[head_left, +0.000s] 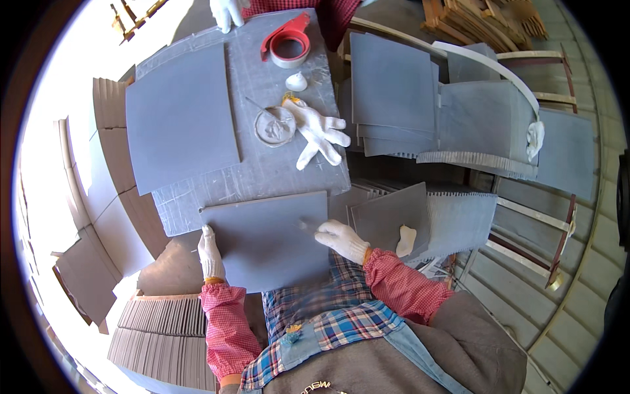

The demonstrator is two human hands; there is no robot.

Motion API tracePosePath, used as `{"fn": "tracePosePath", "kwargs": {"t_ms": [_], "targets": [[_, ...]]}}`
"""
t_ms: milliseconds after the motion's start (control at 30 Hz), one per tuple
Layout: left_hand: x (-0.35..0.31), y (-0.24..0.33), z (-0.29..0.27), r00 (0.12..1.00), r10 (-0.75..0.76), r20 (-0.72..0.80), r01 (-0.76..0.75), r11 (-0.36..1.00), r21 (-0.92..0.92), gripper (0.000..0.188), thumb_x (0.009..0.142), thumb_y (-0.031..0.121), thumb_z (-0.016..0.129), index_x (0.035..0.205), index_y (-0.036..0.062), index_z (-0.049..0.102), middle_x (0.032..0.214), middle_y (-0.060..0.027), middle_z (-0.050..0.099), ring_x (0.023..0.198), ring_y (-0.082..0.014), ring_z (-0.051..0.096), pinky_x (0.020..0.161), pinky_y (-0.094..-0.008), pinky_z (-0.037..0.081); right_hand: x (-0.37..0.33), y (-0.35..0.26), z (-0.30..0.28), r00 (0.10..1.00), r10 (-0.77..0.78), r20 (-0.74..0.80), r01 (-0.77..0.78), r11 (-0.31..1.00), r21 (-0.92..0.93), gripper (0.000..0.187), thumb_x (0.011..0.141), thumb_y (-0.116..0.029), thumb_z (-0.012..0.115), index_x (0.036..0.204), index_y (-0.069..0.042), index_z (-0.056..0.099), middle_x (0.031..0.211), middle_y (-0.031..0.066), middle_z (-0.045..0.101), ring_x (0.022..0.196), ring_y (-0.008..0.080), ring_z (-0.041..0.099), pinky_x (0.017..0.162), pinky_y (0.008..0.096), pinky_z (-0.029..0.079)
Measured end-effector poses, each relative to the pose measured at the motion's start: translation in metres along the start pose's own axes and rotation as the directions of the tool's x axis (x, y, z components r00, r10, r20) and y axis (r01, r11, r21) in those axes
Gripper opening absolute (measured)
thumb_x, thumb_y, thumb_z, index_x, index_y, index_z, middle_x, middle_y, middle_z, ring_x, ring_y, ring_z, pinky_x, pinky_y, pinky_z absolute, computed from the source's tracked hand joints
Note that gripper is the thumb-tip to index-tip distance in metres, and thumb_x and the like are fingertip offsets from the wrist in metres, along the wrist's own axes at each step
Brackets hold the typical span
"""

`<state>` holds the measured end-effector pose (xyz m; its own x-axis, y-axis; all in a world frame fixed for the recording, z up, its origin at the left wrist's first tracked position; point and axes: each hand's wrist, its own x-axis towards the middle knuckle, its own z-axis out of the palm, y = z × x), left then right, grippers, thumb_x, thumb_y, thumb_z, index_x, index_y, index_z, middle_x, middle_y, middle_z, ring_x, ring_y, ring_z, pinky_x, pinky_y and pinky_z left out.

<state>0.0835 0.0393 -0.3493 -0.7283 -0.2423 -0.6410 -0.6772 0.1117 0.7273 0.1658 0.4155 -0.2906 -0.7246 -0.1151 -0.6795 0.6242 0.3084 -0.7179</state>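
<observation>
A flat grey panel [262, 243] leans tilted between my body and the near edge of the worktable. My left hand [210, 253], in a white glove, grips its left edge. Over the panel's right side is my right hand [342, 240], also gloved, fingers drawn together. A small pale blur shows on the panel by those fingertips; whatever they pinch is too smeared to make out. On the table lie a round dish [274, 126] of greyish paste with a thin stick, a loose white glove [319, 133], and a small white lump [296, 81].
Another grey panel [180, 118] covers the table's [190, 203] left side. A red tape dispenser [287, 41] sits at the far end, near a co-worker's gloved hand [226, 14]. Panel stacks [394, 85] stand on racks at right; more stacked boards [161, 328] are at lower left.
</observation>
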Motion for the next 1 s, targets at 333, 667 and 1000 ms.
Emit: {"fn": "tracePosePath", "kwargs": {"t_ms": [333,667,1000], "targets": [[-0.046,0.105,-0.012,0.997,0.079,0.020,-0.081,0.979,0.189,0.066,0.105,0.056,0.053,0.121,-0.0059,0.069,0.112,-0.0131,0.074,0.107,-0.0260,0.067,0.098,-0.0406,0.049,-0.031,-0.031,0.010,0.998,-0.020,-0.066,0.032,0.982,0.188,0.022,0.102,-0.020,0.064,0.105,0.002,0.067,0.091,0.0032,0.065,0.087,0.0136,0.060,0.080,0.0325,0.050],[-0.157,0.142,-0.053,0.936,0.190,-0.295,-0.172,0.981,0.085,0.057,0.101,0.056,0.055,0.100,0.0030,0.078,0.098,-0.0176,0.076,0.091,-0.0330,0.071,0.088,-0.0427,0.053,-0.040,-0.071,-0.040,0.832,-0.477,0.285,0.519,0.850,-0.091,0.022,0.099,-0.014,0.063,0.114,0.002,0.061,0.105,0.0107,0.057,0.089,0.0189,0.060,0.070,0.0338,0.049],[-0.224,0.142,-0.118,0.875,0.203,-0.440,-0.173,0.979,0.108,0.058,0.099,0.056,0.055,0.100,0.0028,0.078,0.098,-0.0188,0.075,0.094,-0.0352,0.069,0.089,-0.0418,0.051,-0.072,-0.115,0.011,0.928,-0.225,0.296,0.192,0.972,0.137,0.010,0.104,-0.015,0.061,0.101,-0.006,0.059,0.090,0.0002,0.057,0.082,0.0102,0.055,0.071,0.0281,0.046]]}}
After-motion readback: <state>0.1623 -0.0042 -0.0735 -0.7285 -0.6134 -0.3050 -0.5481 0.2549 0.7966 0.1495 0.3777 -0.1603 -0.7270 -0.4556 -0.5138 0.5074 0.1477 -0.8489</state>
